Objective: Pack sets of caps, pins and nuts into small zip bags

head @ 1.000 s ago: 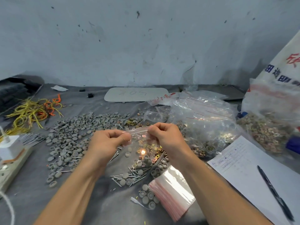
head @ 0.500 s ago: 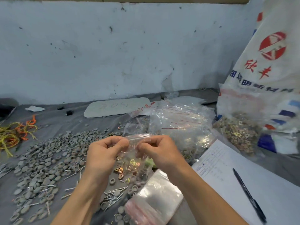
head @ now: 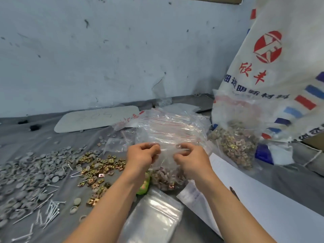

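Over table (head: 40, 137), hands (head: 142, 155) (head: 192, 159) seemingly pinch bag (head: 168, 149).

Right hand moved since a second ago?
Yes. The right hand went right, from over the loose nuts to the big clear bag.

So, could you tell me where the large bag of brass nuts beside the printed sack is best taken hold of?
The bag of nuts stands upright in front of the printed sack, with the nuts sagging into its lower half. Pinch the slack, empty film near its mouth, coming down from above. That part is free, while the bulging sides would probably slip.
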